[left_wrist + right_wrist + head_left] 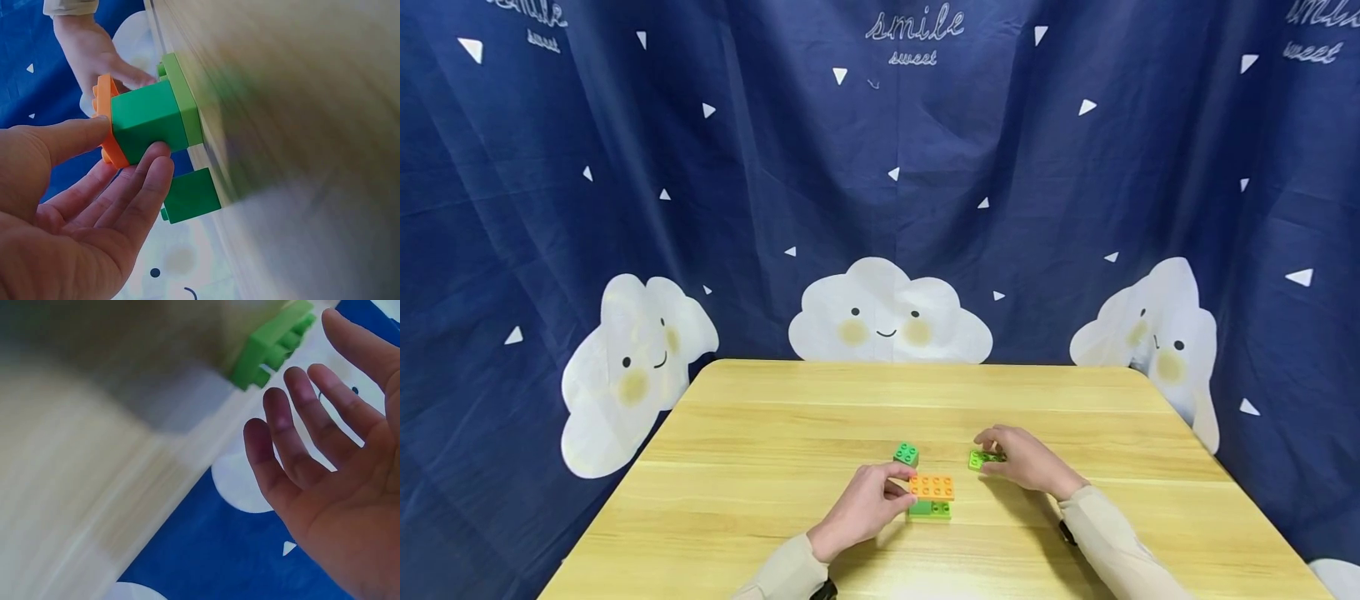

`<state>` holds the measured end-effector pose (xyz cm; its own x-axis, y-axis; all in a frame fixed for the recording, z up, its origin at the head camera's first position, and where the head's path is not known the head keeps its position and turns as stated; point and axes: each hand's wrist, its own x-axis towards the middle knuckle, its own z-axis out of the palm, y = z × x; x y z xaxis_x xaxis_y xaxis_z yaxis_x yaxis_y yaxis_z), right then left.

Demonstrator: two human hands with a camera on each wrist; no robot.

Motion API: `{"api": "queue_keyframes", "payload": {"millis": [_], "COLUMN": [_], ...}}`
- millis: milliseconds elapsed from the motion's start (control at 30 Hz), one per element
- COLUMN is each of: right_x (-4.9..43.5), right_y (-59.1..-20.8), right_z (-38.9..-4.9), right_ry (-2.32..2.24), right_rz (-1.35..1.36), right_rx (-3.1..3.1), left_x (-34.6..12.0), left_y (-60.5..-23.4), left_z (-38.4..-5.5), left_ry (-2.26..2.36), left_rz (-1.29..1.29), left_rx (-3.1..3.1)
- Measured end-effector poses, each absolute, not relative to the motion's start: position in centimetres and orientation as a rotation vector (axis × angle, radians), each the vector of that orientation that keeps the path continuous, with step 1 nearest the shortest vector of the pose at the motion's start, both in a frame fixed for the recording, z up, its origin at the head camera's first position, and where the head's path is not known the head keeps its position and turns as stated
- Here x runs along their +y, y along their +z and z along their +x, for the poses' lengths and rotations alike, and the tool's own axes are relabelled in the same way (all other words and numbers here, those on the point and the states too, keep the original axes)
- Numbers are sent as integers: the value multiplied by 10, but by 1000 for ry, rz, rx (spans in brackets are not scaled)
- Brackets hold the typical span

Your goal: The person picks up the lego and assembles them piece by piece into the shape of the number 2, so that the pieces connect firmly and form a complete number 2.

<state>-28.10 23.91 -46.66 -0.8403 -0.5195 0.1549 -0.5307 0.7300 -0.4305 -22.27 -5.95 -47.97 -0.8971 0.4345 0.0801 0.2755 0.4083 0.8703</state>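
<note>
Near the table's middle stands a small stack of toy building bricks: an orange plate [932, 487] on top, a dark green brick [147, 119] beneath it, and a light green plate [185, 103] at the bottom. My left hand [867, 505] holds this stack from its left side, thumb on the orange plate and fingertips against the green brick. To the right, my right hand [1028, 460] hovers around a second light green plate [978, 460], covering part of it in the head view. In the right wrist view the spread fingers are apart from that plate [272, 347].
A loose dark green brick [906, 454] lies just behind the stack, close to the left hand. The wooden table [760, 450] ends at a dark blue curtain [880, 208] printed with clouds, which hangs around its back and sides.
</note>
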Motion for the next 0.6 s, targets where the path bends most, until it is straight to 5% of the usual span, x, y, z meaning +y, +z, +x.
{"api": "queue_keyframes", "payload": {"millis": [600], "right_x": [192], "right_y": [-457], "right_z": [-297], "right_ry": [899], "right_rz": [1043], "right_rx": [-2880], "left_x": [-60], "left_y": [-479], "left_z": [-224], "left_ry": [1481], "left_rz": [641], "left_rx": [2492]}}
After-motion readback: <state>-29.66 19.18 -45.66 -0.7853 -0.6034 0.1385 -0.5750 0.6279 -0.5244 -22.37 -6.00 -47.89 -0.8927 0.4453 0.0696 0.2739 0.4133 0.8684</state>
